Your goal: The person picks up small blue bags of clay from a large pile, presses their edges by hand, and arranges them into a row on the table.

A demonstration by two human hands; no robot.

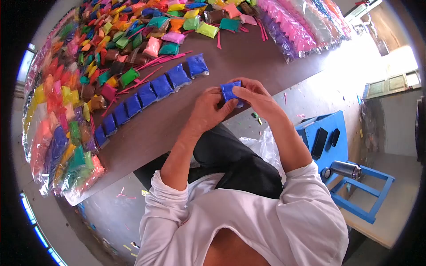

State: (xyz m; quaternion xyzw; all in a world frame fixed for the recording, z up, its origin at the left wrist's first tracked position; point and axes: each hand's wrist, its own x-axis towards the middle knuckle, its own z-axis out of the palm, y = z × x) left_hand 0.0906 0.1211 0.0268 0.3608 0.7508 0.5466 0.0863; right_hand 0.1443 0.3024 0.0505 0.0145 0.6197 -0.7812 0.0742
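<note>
A small blue packet [229, 91] is gripped between both of my hands, just above the brown table's near edge. My left hand [209, 109] holds it from the left and below. My right hand [252, 95] pinches its right side with the fingers curled over the top. A row of several matching blue packets [151, 93] lies on the brown table [248, 57], running from the far middle toward the near left.
Heaps of coloured packets [111, 40] cover the table's left and far side, with pink strips [155, 62] among them. Bags of pink and purple packets [301, 22] lie at the far right. A blue stool [341, 133] with two phones and a metal flask [344, 169] stands at my right.
</note>
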